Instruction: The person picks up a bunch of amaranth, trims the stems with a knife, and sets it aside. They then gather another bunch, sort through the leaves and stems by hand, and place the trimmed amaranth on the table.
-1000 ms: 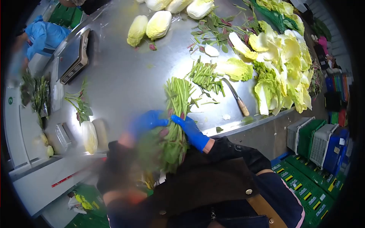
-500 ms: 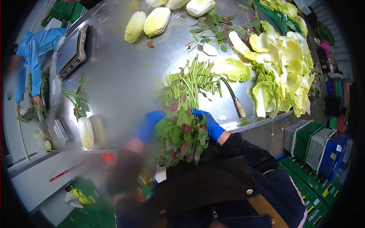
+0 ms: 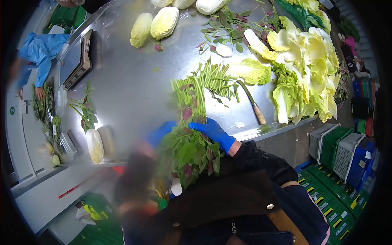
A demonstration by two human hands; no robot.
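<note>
A bunch of leafy greens (image 3: 190, 153) with green and purple-red leaves lies at the table's near edge, its stems pointing away from me. My right hand (image 3: 216, 132), in a blue glove, is closed around the bunch from the right, with the fingers across the stems. On the other side my left hand (image 3: 163, 131), also blue-gloved and blurred, presses against the bunch; its fingers are partly hidden. Cut stems (image 3: 216, 79) are piled just beyond the bunch. To their right lies a curved knife (image 3: 254, 105) with a wooden handle.
Loose cabbage leaves (image 3: 306, 73) are heaped at right. Whole napa cabbages (image 3: 164, 22) lie at the back, another cabbage (image 3: 94, 146) at left. A scale (image 3: 78, 61) stands on the metal table (image 3: 126, 81). A co-worker's blue sleeve (image 3: 43, 51) shows at far left; crates (image 3: 341, 153) stand at right.
The bunch and my hands have shifted slightly left. My right hand's fingers now reach farther across the stems. The co-worker's arm has moved a little at far left.
</note>
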